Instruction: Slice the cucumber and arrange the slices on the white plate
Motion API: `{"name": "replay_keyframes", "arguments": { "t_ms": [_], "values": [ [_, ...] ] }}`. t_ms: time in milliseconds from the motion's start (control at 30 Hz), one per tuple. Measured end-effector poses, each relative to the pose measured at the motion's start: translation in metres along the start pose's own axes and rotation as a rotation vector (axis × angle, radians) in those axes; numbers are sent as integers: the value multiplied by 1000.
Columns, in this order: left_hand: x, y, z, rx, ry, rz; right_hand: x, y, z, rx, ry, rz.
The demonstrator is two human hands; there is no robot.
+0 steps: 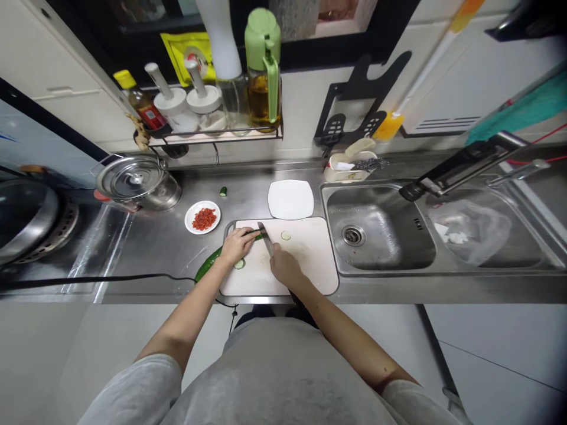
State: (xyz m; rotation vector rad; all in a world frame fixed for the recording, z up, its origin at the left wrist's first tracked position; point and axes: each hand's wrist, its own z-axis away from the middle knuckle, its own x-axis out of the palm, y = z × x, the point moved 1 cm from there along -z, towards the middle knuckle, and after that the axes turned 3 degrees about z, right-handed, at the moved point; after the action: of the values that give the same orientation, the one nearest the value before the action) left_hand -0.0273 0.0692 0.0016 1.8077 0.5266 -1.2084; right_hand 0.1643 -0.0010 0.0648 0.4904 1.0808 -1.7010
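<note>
Lying beyond cutting board: square plate

On the wall shelf stood a yellow-capped bottle, two white-lidded jars, a tall white-topped bottle and a green-lidded jug holding amber liquid, with a yellow packet behind them. At the left, a lidded steel pot sat on the counter, well apart from the sink, and a dark wok stood at the far edge of view. To the right, a black rack hung above a cream holder of scrubbers, while a faucet reached over the double sink, its right basin holding a clear plastic bag.
</note>
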Motion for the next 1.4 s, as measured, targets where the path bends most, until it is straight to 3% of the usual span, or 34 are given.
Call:
{"name": "replay_keyframes", "arguments": {
  "t_ms": [500, 1400],
  "values": [
    [2, -4, -1, 0, 7, 43, -11, -9, -3, 7, -37, 59],
    [4, -7, -4, 1, -3, 89, -2, -14, -17, 17, -30, 24]
  ]
}}
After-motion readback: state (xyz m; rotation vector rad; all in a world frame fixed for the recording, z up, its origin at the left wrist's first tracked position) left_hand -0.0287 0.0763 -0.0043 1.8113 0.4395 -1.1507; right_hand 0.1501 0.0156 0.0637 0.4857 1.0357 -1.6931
